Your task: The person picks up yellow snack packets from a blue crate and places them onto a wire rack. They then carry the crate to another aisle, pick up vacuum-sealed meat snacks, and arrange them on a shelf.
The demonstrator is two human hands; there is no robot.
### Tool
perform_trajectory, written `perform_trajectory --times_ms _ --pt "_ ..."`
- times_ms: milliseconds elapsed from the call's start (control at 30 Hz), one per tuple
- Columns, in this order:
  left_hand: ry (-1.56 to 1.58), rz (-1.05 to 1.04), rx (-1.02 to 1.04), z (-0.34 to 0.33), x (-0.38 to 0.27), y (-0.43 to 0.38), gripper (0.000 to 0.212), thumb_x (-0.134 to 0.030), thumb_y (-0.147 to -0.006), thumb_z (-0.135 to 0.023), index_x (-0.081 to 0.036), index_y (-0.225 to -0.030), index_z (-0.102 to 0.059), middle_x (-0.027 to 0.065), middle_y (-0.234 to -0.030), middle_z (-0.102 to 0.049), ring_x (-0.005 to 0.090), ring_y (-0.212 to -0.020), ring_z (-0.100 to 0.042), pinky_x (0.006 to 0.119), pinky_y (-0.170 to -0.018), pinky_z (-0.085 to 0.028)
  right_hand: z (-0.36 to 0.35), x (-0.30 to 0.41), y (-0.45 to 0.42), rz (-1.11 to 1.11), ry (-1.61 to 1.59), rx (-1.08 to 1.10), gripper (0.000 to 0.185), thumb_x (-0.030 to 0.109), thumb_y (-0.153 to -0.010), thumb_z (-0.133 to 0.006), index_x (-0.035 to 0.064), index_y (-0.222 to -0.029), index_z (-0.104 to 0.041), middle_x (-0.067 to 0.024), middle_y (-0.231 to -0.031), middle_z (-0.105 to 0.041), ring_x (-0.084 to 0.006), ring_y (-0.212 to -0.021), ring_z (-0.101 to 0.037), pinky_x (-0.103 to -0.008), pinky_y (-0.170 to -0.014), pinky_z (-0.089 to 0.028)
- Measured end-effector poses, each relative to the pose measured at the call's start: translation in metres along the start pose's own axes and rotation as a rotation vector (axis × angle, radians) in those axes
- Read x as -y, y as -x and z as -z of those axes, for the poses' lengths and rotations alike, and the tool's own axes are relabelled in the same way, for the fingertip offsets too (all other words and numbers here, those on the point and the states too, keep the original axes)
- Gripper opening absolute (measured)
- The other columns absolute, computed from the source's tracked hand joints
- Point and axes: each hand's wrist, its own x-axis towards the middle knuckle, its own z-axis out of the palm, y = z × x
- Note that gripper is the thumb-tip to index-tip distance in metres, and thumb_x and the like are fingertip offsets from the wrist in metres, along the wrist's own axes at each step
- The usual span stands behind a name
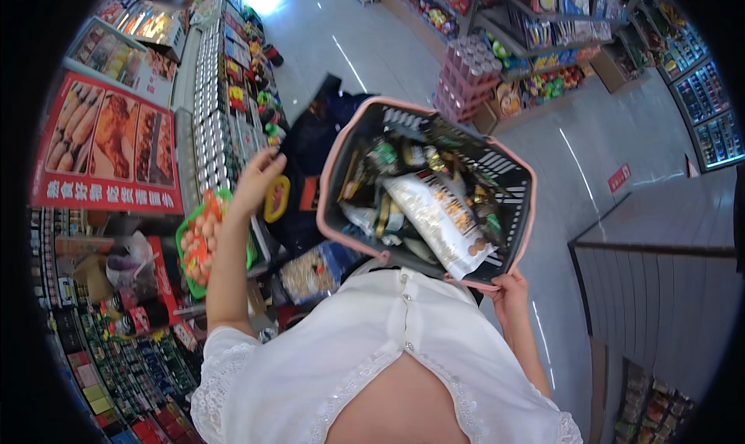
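A dark grey plastic shopping basket with a pink rim is in front of my white blouse, at waist height. My right hand grips its near right corner. Inside lie a white and silver food packet and several dark, shiny packets, partly covering one another. My left hand is raised to the left of the basket with no item visible in it. Close beside its fingers is a dark navy bag-like thing with a yellow oval part; whether they touch, I cannot tell.
A green basket of eggs stands by my left forearm, along a counter lined with silver-topped cans. Pink shrink-wrapped cans and snack shelves are across the grey tiled floor. A grey-sided fixture stands right.
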Motion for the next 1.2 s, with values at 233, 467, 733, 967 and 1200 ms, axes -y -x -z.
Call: perform_trajectory --times_ms 233,467,733,967,1200 --pt "0.322 0.076 0.151 -0.063 -0.016 -0.111 0.053 0.000 -0.078 -0.061 -0.002 -0.129 -0.045 0.0055 -0.115 -0.059 0.0153 -0.098 -0.058 0.030 -0.087 -0.048 -0.145 0.142 -0.190 0.032 0.428 0.287 0.027 -0.006 -0.075 -0.047 -0.0022 -0.100 -0.056 -0.0046 -0.079 -0.057 -0.0162 -0.061 -0.060 -0.0333 -0.057 -0.059" --pt "0.380 0.223 -0.245 -0.058 -0.031 -0.162 0.063 0.005 -0.070 -0.053 0.000 -0.131 -0.041 0.0074 -0.109 -0.058 0.0179 -0.094 -0.056 0.028 -0.085 -0.044 -0.274 0.223 -0.361 -0.048 0.796 0.526 0.035 0.000 -0.077 -0.049 0.0006 -0.110 -0.058 -0.0031 -0.078 -0.058 -0.0140 -0.062 -0.060 -0.0281 -0.052 -0.057" --pt "0.473 0.278 -0.505 -0.047 -0.002 -0.339 0.045 0.005 -0.070 -0.052 0.003 -0.114 -0.051 0.0059 -0.097 -0.060 0.0159 -0.086 -0.059 0.027 -0.078 -0.047 -0.468 0.245 -0.550 0.312 1.331 0.552 0.029 0.017 -0.075 -0.056 0.0022 -0.098 -0.064 -0.0093 -0.066 -0.060 -0.0178 -0.062 -0.061 -0.0328 -0.060 -0.049" --pt "0.393 0.295 -0.501 0.033 -0.049 -0.558 0.044 -0.001 -0.074 -0.054 0.003 -0.117 -0.050 0.0093 -0.104 -0.061 0.0177 -0.093 -0.058 0.028 -0.084 -0.044 -0.620 0.273 -0.708 0.534 1.313 0.597 0.020 0.017 -0.069 -0.057 0.0001 -0.080 -0.059 -0.0166 -0.077 -0.053 -0.0329 -0.074 -0.052 -0.0401 -0.067 -0.043" --pt "0.070 0.205 -0.539 0.103 -0.067 -0.744 0.034 -0.006 -0.074 -0.058 -0.001 -0.106 -0.049 0.0150 -0.089 -0.059 0.0263 -0.083 -0.058 0.035 -0.076 -0.046 -0.727 0.276 -0.814 0.389 1.397 0.498 0.021 0.020 -0.072 -0.056 0.0011 -0.081 -0.059 -0.0163 -0.081 -0.057 -0.0335 -0.078 -0.057 -0.0416 -0.071 -0.045"
